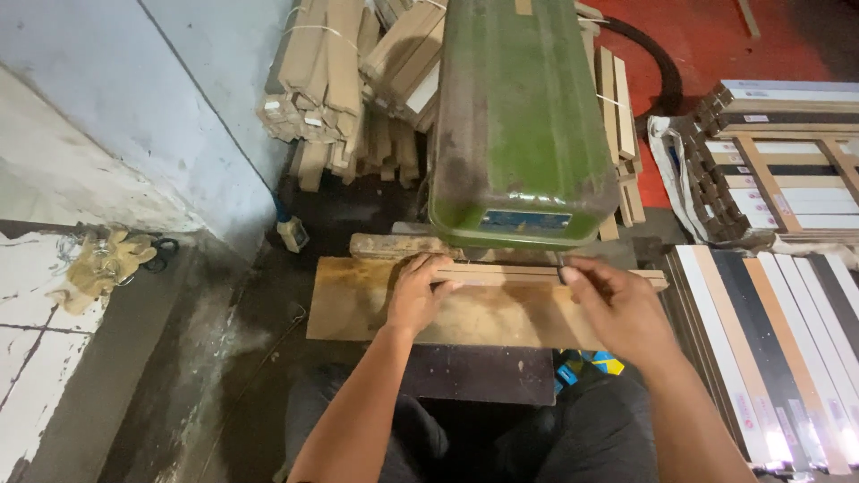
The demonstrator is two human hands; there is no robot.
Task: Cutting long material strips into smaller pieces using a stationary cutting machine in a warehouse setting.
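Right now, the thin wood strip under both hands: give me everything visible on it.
The wood strip is long, narrow and pale brown, apparently raw timber or board, with a dark line along its length. It lies flat and crosswise on a wider wooden board, just in front of the green machine housing. The left hand presses on its left part; the right hand pinches it further right. Its right end juts past the hand.
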